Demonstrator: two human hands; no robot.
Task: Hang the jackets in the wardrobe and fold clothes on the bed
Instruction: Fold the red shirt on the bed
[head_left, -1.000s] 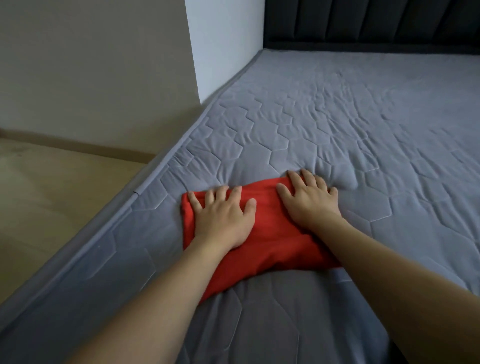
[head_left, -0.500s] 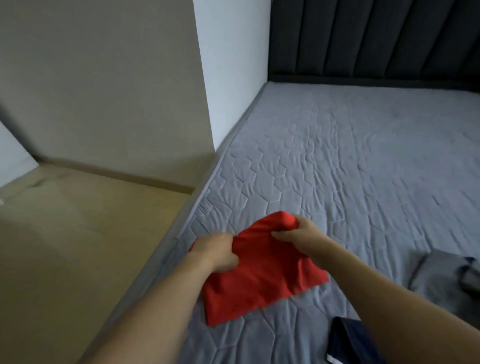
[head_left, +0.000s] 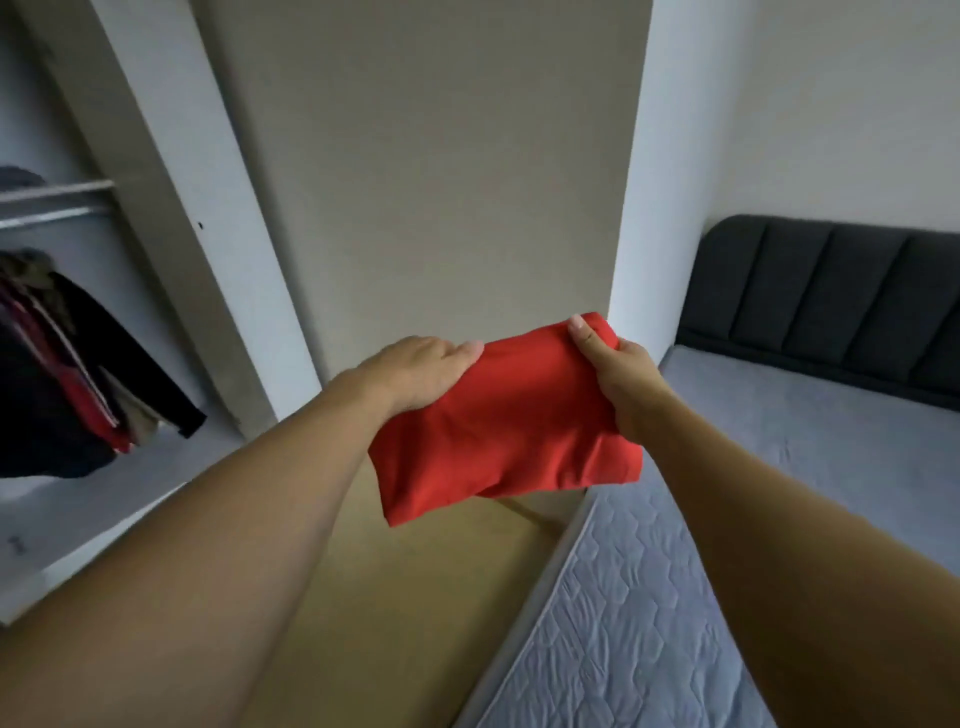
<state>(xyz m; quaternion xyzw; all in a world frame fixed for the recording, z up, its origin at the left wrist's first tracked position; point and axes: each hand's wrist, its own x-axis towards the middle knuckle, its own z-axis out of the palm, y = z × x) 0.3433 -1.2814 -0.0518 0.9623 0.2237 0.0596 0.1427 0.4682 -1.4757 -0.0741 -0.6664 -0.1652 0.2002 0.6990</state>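
- Lifted off the bed (head_left: 675, 623) since a second ago: folded red cloth (head_left: 504, 415), now in mid-air over the floor (head_left: 395, 623).
- Pinched at both far corners, left hand (head_left: 421, 371) and right hand (head_left: 613, 374) clamped on it, likely to keep the folds together while carried.
- Near right: quilted grey mattress.
- Far left: wardrobe (head_left: 156, 260), jackets (head_left: 67, 374) hanging.
- Far right: dark headboard (head_left: 831, 296).

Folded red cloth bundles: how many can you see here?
1. The folded red cloth bundle is held in the air between the left hand and right hand, above the floor beside the grey quilted bed.
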